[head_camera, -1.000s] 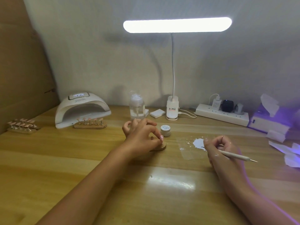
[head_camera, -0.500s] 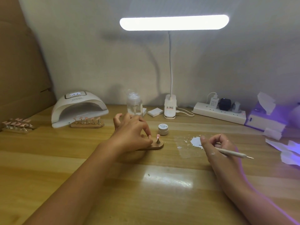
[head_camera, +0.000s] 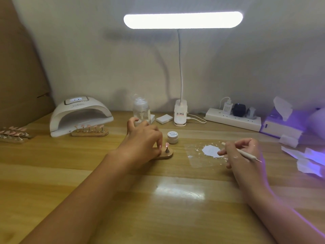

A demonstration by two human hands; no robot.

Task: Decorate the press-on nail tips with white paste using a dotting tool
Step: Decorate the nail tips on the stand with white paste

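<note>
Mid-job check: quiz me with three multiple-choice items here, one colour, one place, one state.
1. The nail tip on the wooden stand at the left hand is: A) pink; B) blue; C) black.
2. The white paste lies: A) left of the left hand; B) on the clear mat by the right hand; C) right of the right hand.
3. The dotting tool is: A) lying loose; B) held by the left hand; C) held by the right hand.
Key: 1 A, it shows pale pink. 2 B, the blob sits on the mat beside the right fingers. 3 C, those fingers curl round its shaft.
</note>
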